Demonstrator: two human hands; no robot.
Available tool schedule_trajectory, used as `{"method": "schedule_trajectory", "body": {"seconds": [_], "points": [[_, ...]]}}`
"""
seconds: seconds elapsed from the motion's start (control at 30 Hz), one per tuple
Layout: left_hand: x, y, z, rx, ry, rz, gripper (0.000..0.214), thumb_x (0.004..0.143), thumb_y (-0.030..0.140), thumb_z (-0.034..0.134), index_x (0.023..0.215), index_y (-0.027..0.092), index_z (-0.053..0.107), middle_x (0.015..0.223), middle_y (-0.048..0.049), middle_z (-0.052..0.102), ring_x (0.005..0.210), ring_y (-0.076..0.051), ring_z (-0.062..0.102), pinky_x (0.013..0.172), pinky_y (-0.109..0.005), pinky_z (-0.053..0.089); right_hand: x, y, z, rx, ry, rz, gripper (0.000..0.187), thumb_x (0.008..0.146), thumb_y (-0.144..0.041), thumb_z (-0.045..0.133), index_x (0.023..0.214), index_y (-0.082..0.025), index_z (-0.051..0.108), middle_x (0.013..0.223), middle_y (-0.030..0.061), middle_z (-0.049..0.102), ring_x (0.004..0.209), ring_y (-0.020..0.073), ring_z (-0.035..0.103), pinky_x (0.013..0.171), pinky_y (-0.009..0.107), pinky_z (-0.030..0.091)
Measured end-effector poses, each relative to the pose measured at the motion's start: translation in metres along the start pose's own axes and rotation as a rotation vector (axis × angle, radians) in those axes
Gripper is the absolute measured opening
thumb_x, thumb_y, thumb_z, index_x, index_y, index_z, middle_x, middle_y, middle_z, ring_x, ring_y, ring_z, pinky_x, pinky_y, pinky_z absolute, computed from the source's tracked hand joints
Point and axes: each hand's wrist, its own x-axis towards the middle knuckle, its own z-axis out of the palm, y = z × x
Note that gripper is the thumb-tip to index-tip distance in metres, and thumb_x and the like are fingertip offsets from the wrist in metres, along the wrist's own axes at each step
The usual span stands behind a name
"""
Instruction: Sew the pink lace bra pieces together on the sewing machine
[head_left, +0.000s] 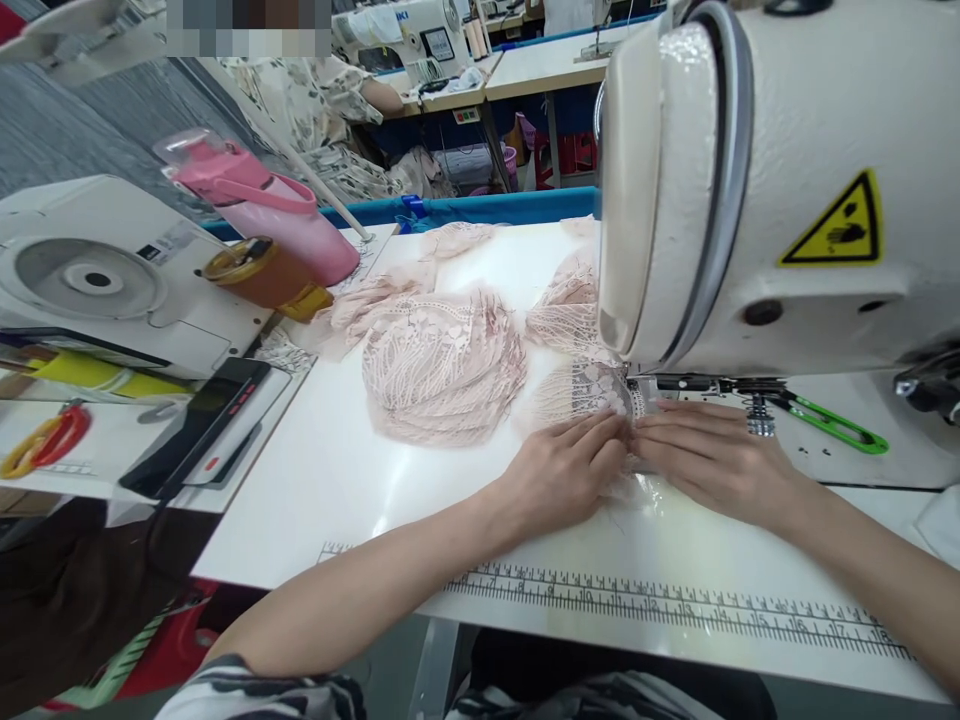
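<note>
Pale pink lace fabric (592,385) lies under the needle area of a white sewing machine (750,200). My left hand (574,465) is closed on the lace near the presser foot, fingertips bunched at its edge. Close beside it, my right hand (716,455) holds the same lace with its fingers together; its thumb is hidden. The fingertips of both hands nearly meet in front of the needle. Some sheer fabric shows below them. A gathered bundle of pink lace (446,365) rests on the table to the left.
A green-handled cutter (840,425) lies right of the needle. A printed ruler (637,600) runs along the table's front. At left stand a pink bottle (277,210), an amber cup (270,275), a black device (199,425) and red-and-yellow scissors (49,440). Another person (315,110) sits beyond.
</note>
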Motion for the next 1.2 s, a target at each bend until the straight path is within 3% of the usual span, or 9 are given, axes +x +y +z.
{"method": "schedule_trajectory", "body": {"seconds": [0.23, 0.53, 0.8, 1.0, 1.2], "points": [[-0.003, -0.005, -0.001, -0.033, -0.045, -0.106, 0.011, 0.08, 0.012, 0.051, 0.09, 0.013, 0.054, 0.119, -0.0129, 0.065, 0.11, -0.019, 0.064, 0.084, -0.028, 0.059, 0.003, -0.007, 0.007, -0.021, -0.066, 0.027, 0.03, 0.092, -0.009, 0.045, 0.107, -0.024, 0.066, 0.113, 0.0012, 0.069, 0.108, 0.0163, 0.062, 0.086, 0.029, 0.055], [0.001, -0.008, 0.0, 0.007, -0.069, -0.127, 0.022, 0.075, 0.008, 0.049, 0.096, 0.012, 0.053, 0.125, -0.0146, 0.061, 0.112, -0.022, 0.062, 0.089, -0.031, 0.058, 0.002, -0.003, 0.012, -0.028, -0.064, 0.06, 0.028, 0.091, -0.009, 0.047, 0.106, -0.024, 0.066, 0.112, 0.0014, 0.069, 0.105, 0.0159, 0.063, 0.082, 0.028, 0.054], [0.003, -0.006, -0.001, 0.068, -0.093, -0.124, 0.017, 0.082, 0.006, 0.044, 0.096, 0.009, 0.054, 0.125, -0.0189, 0.061, 0.114, -0.023, 0.062, 0.093, -0.032, 0.056, 0.004, -0.001, 0.013, -0.023, -0.085, 0.099, 0.031, 0.091, -0.008, 0.044, 0.105, -0.025, 0.066, 0.115, 0.0013, 0.068, 0.107, 0.017, 0.062, 0.084, 0.033, 0.053], [0.005, -0.005, -0.001, 0.083, -0.107, -0.127, 0.017, 0.087, 0.009, 0.043, 0.098, 0.01, 0.056, 0.127, -0.0169, 0.06, 0.118, -0.022, 0.059, 0.096, -0.033, 0.054, 0.001, 0.006, 0.016, -0.036, -0.115, 0.091, 0.034, 0.09, -0.009, 0.044, 0.11, -0.027, 0.064, 0.118, 0.0018, 0.066, 0.107, 0.0192, 0.061, 0.088, 0.038, 0.052], [0.006, -0.005, 0.001, 0.088, -0.074, -0.116, 0.03, 0.089, 0.017, 0.045, 0.114, 0.005, 0.057, 0.128, -0.0156, 0.059, 0.119, -0.023, 0.058, 0.099, -0.035, 0.052, 0.001, 0.013, 0.014, -0.068, -0.106, 0.106, 0.033, 0.09, -0.007, 0.043, 0.107, -0.025, 0.065, 0.114, 0.001, 0.068, 0.108, 0.0168, 0.061, 0.089, 0.032, 0.051]]}}
